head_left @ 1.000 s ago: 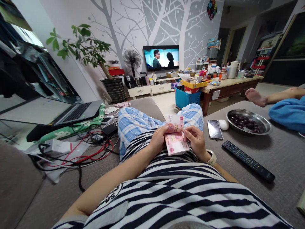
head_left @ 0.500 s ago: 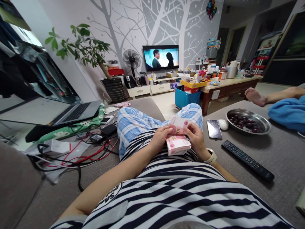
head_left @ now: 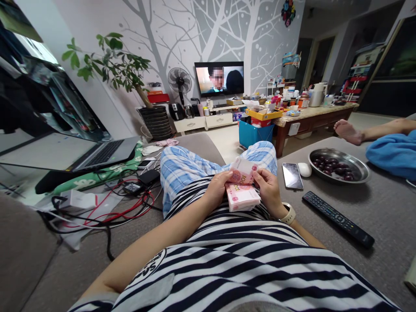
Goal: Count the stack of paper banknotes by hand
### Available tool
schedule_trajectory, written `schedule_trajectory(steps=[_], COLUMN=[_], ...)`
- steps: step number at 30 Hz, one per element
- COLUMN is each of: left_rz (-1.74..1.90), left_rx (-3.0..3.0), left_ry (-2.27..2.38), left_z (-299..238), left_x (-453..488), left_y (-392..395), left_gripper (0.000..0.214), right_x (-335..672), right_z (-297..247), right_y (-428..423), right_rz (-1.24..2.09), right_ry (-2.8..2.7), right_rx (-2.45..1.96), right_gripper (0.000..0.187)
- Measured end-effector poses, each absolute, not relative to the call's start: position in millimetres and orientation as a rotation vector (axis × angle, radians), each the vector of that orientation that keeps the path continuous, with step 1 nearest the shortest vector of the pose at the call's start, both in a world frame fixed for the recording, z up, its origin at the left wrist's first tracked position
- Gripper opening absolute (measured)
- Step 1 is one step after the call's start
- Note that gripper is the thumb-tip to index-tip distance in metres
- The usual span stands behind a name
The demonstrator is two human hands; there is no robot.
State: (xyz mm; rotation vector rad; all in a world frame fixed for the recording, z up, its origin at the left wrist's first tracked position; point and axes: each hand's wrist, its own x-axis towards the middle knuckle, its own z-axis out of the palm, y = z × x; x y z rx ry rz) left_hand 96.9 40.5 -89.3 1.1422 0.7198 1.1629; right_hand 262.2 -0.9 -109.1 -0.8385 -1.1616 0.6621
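Note:
A thick stack of pinkish-red 100 banknotes [head_left: 243, 196] is held over my lap, its upper part bent back so that a second printed face shows above. My left hand [head_left: 219, 187] is closed around the stack's left side, with the thumb on top near the fold. On the right, my right hand [head_left: 267, 185] pinches the right edge of the upper notes between thumb and fingers. The fingers beneath the stack are hidden. A pale watch [head_left: 287, 213] sits on my right wrist.
Right of me on the sofa lie a phone [head_left: 292, 176], a white mouse [head_left: 304, 169], a remote control [head_left: 338, 219] and a metal bowl [head_left: 364, 175] of dark round fruit. Another person's foot [head_left: 349, 131] rests beyond. A laptop [head_left: 107, 151] and tangled cables [head_left: 130, 208] lie left.
The upper notes and the right fingers have shifted very slightly. Both hands keep hold of the stack. The television picture has changed.

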Motion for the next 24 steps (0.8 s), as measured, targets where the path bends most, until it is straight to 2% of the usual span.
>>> schedule_trajectory(steps=[12,18,24], left_rz=[1.159,1.188,1.147], left_rx=[1.155,1.141,1.062], left_ry=[0.688,0.717,0.720], left_z=[-91,-92,-97], left_x=[96,95,97], left_y=[39,39,44], left_gripper=[0.021,0.022,0.038], right_x=[261,258,257], right_z=[-113,-111,-109], right_y=[0,-1,-3], right_rz=[0.640,0.670,0.689], right_ry=[-1.135,-1.090,-1.088], right_rx=[-0.836,-0.812,-0.785], right_gripper=[0.048,0.038,0.035])
